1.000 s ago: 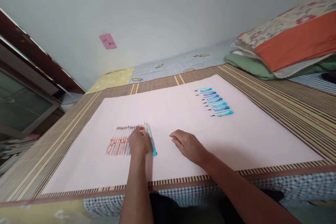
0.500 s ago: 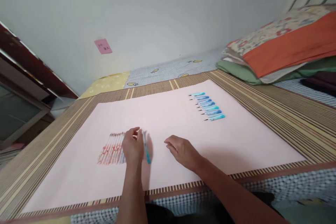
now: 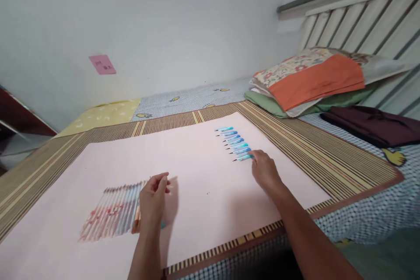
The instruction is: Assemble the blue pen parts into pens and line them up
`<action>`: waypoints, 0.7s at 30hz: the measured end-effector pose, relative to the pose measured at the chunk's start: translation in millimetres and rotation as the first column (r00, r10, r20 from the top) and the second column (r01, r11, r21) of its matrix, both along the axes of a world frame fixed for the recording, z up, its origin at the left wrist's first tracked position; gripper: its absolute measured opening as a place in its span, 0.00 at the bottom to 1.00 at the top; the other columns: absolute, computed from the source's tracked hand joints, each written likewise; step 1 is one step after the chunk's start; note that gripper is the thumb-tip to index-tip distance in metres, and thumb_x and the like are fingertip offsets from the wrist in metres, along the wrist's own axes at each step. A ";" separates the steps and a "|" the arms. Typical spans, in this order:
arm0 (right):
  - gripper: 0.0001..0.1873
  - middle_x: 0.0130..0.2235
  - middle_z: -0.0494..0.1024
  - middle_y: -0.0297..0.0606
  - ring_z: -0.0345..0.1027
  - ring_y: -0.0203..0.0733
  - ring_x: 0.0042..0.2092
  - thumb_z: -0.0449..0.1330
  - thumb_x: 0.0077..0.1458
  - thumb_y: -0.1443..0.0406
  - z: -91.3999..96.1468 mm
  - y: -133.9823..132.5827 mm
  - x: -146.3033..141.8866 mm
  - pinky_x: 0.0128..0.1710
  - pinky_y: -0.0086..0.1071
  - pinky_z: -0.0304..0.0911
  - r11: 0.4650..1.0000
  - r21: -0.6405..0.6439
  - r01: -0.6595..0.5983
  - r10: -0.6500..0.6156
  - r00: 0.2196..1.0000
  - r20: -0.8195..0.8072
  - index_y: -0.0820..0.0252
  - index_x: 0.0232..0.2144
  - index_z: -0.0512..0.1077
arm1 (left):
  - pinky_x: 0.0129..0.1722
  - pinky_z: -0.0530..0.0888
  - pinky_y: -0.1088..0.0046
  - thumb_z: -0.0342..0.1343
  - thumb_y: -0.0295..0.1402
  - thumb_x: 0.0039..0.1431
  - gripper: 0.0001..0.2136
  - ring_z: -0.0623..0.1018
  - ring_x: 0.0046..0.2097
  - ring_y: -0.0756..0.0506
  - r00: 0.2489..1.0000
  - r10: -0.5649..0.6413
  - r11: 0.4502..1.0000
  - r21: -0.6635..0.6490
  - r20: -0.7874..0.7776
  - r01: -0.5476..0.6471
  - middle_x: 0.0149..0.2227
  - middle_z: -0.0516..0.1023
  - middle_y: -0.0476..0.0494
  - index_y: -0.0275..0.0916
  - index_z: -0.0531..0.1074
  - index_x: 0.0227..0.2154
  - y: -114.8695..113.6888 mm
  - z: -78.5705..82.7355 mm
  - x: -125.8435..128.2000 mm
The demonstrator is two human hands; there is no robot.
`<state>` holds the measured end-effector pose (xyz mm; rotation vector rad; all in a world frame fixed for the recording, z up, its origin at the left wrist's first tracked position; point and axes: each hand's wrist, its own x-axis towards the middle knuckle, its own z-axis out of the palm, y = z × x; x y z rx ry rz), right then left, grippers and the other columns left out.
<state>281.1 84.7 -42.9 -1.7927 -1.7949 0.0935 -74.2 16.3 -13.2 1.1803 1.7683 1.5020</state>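
Observation:
My left hand is raised over the right end of a row of slim pens, its fingers loosely curved and nothing visible between them. The row's pens have clear, pinkish and pale blue barrels, with orange-brown ones beside my wrist. A teal end of another pen peeks out right of that wrist; my arm covers the rest. Farther right, my right hand has its fingertips closed at the blunt end of the nearest blue pen. That one lies lowest in a slanted column of blue pens with dark pointed tips.
A large pale pink sheet lies under the pens, on a striped mat. Folded cushions and cloths are piled at the right, near a dark folded cloth. A pink note sticks to the wall.
My right hand has moved right and away from me, from the bare sheet to the blue pens. The teal-ended pen beside my left hand is now mostly covered. The view has turned right.

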 end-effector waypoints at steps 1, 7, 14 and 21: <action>0.22 0.50 0.78 0.50 0.70 0.53 0.51 0.48 0.59 0.78 -2.4 0.0 1.7 0.49 0.41 0.60 1.000 -0.011 -0.005 0.006 1.000 0.017 0.64 0.50 0.74 | 0.25 0.69 0.75 0.59 0.44 0.53 0.18 0.73 0.26 0.49 1.000 -0.017 1.000 0.002 -0.006 0.017 0.29 0.78 0.46 0.36 0.78 0.40 0.0 2.1 5.4; 0.21 0.47 0.79 0.49 0.69 0.52 0.49 0.50 0.58 0.77 -4.7 1.0 -1.5 0.46 0.40 0.60 0.999 -0.016 -0.037 0.038 0.995 0.093 0.63 0.49 0.75 | 0.28 0.71 0.72 0.57 0.46 0.54 0.18 0.73 0.27 0.47 0.984 -0.179 0.984 -0.014 0.025 0.179 0.29 0.77 0.45 0.37 0.78 0.39 -7.4 14.2 53.9; 0.25 0.47 0.77 0.46 0.68 0.50 0.49 0.50 0.49 0.81 -8.0 0.0 4.8 0.47 0.38 0.60 0.998 0.012 -0.063 0.062 0.996 0.068 0.60 0.44 0.75 | 0.29 0.69 0.71 0.57 0.47 0.53 0.17 0.72 0.26 0.46 0.941 -0.334 0.939 -0.074 0.055 0.337 0.25 0.75 0.46 0.38 0.79 0.34 -17.9 4.4 97.6; 0.21 0.48 0.74 0.49 0.67 0.53 0.49 0.53 0.54 0.75 -8.0 1.9 5.7 0.48 0.42 0.61 0.998 -0.022 -0.057 0.058 0.995 0.077 0.64 0.49 0.74 | 0.29 0.67 0.72 0.56 0.47 0.55 0.16 0.70 0.27 0.46 0.924 -0.380 0.919 -0.090 0.050 0.383 0.24 0.73 0.47 0.38 0.79 0.33 -18.5 0.6 100.1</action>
